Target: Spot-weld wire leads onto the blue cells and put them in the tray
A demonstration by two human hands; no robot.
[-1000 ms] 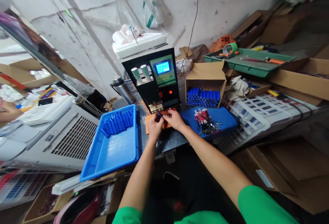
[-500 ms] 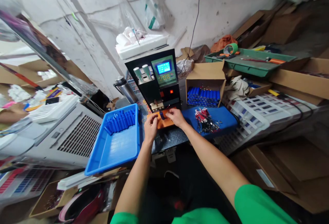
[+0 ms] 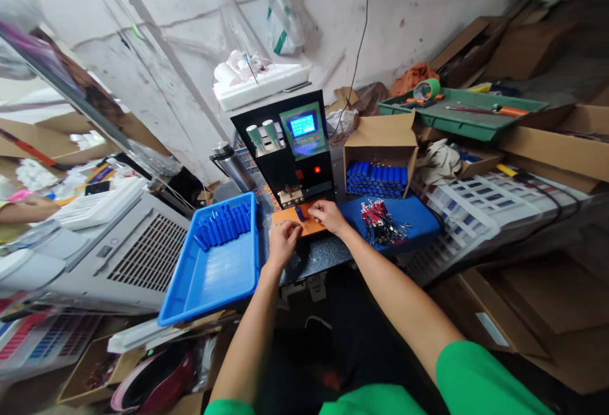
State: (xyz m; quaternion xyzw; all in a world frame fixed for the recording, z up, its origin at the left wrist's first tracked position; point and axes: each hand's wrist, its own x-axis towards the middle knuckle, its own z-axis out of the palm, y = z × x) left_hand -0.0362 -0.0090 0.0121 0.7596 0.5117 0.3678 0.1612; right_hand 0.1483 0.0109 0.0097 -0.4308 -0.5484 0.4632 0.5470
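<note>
A blue cylindrical battery cell (image 3: 299,214) sits on the orange platform (image 3: 311,228) below the welding head (image 3: 290,197) of a black spot welder (image 3: 280,161). My right hand (image 3: 329,217) is just right of the cell, thumb and fingers pinched together. Whatever is between those fingertips is too small to make out. At the platform's front left edge, my left hand (image 3: 284,240) has its fingers curled and pinched too, a little apart from the cell. What it holds, if anything, is hidden.
To the left, a blue tray (image 3: 223,275) carries several blue cells. On the right are a carton (image 3: 380,139) of blue cells and a pile of red and black leads (image 3: 380,221) on a blue surface. A steel flask (image 3: 234,164) stands behind. Another person's hand (image 3: 38,209) shows far left.
My left hand has moved down and right, away from the cell toward the platform's front edge. My right hand has barely shifted beside the cell.
</note>
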